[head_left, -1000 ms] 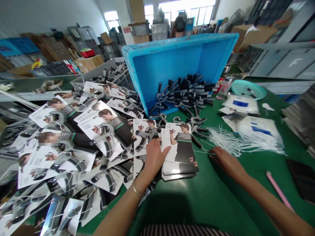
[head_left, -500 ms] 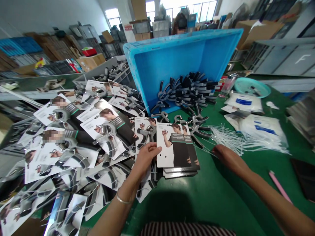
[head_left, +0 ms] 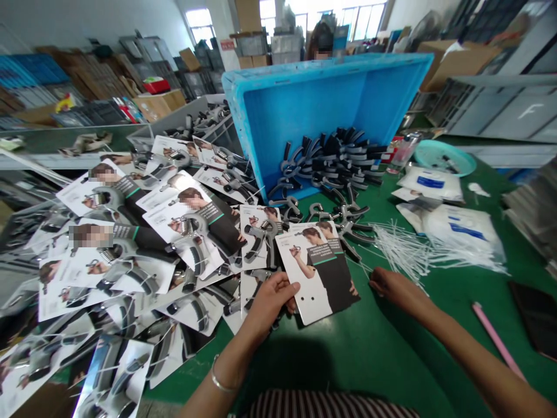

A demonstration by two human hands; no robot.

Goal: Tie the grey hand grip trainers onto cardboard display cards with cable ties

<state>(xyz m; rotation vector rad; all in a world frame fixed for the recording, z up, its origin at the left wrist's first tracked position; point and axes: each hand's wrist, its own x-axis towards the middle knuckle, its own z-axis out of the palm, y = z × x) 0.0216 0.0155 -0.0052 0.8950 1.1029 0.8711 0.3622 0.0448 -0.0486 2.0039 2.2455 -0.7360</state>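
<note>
A printed card (head_left: pixel 311 290) is pinched at its left edge by my left hand (head_left: pixel 272 299), thumb on top. The card lies tilted over a stack of similar cards (head_left: pixel 342 249). To the right, my right hand (head_left: pixel 385 283) is closed, with thin white zip ties at its fingertips. A loose pile of zip ties (head_left: pixel 402 249) lies just beyond it. Hand grips with grey and black handles (head_left: pixel 348 217) lie beyond the stack, in front of the blue bin.
The blue bin (head_left: pixel 300 101) stands on its side with many hand grips inside. Carded grips (head_left: pixel 126 261) cover the left side. Plastic bags (head_left: pixel 463 229), a turquoise plate (head_left: pixel 463 157), a pink pen (head_left: pixel 496 337) and a dark flat object (head_left: pixel 533 316) are at right. A person (head_left: pixel 321 43) is behind the bin.
My left hand has shifted right and toward me, and the top card has slid and turned off the stack. My right hand has moved slightly left.
</note>
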